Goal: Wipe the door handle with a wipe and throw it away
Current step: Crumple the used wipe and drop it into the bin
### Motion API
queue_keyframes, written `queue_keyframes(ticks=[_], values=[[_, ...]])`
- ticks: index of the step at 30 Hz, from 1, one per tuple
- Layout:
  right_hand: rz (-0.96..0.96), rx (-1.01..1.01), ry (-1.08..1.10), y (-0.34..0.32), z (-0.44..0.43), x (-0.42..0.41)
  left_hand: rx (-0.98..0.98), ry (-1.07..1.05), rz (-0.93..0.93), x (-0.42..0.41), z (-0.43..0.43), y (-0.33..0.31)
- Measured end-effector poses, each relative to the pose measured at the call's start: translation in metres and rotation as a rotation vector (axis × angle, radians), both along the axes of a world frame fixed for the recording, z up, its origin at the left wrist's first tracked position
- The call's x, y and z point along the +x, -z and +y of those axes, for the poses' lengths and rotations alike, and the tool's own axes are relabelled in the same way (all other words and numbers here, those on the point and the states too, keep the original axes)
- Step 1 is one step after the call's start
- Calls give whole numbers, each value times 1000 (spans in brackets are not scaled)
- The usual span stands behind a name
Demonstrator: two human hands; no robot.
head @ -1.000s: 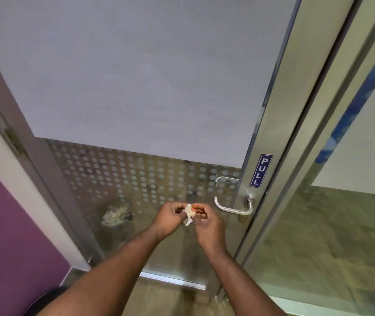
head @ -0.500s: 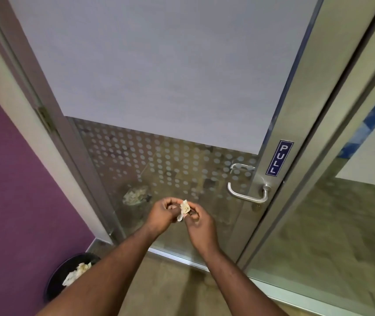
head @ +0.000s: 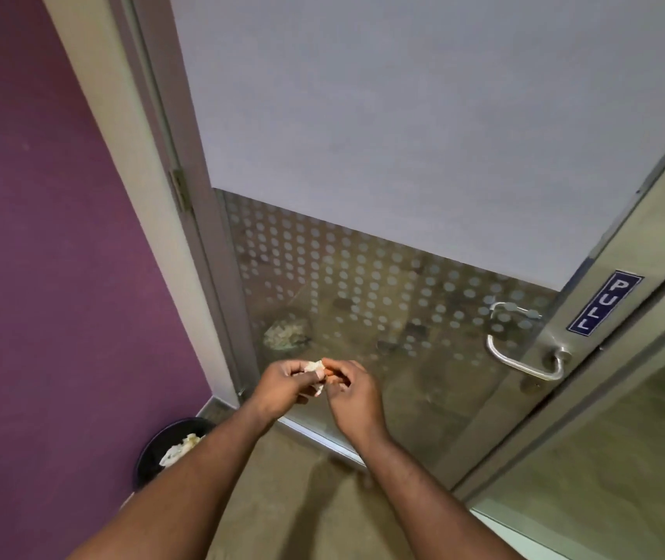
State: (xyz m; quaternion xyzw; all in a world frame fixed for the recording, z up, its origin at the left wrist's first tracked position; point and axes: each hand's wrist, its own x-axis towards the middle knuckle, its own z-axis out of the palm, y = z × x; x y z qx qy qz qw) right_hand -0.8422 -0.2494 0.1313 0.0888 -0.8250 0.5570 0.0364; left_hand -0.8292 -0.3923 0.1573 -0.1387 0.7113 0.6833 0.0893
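Wipe: a small crumpled white wipe (head: 314, 375) sits between both hands, in front of the glass door, well left of the handle (head: 525, 359).
Left hand: the left hand (head: 282, 388) has its fingers (head: 296, 367) curled round the wipe's left side, gripping it.
Right hand: the right hand (head: 353, 392) pinches the wipe's right edge with its fingertips (head: 333, 375); how much of the wipe it covers I cannot tell.
Handling: likely very light, soft and limp, and already balled up. It should squash rather than slip, so a loose pinch anywhere on the wad would do; one hand seems enough.
Bin: a black bin (head: 149, 458) stands on the floor at lower left against the purple wall (head: 60, 256), partly hidden by the left forearm, with pale crumpled waste (head: 179, 452) already inside.
Stage: judging by the wadded wipe held away from the handle, wiping looks done and the throw-away remains.
Risk: a light wad may drift or catch the rim if dropped from high up.
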Motion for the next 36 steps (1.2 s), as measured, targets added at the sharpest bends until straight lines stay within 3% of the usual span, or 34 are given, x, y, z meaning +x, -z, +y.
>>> queue_keyframes(ticks=[7, 16, 23, 26, 30, 36], values=[[-19, -56, -140, 12, -91, 18, 12, -110, -22, 29, -99, 14], [-86, 117, -384, 37, -209, 42, 85, -320, -109, 84, -214, 48], [-141, 238, -438, 76, -259, 38, 83, -507, -188, 114, -254, 78], [-192, 283, -443, 102, -278, 26, -267, -506, -210, 126, -278, 96], [-121, 349, -482, 132, -302, 15, -795, -230, -281, 136, -315, 121], [-201, 509, -520, 188, -342, -14, -1120, -150, -205, 120, -332, 171]])
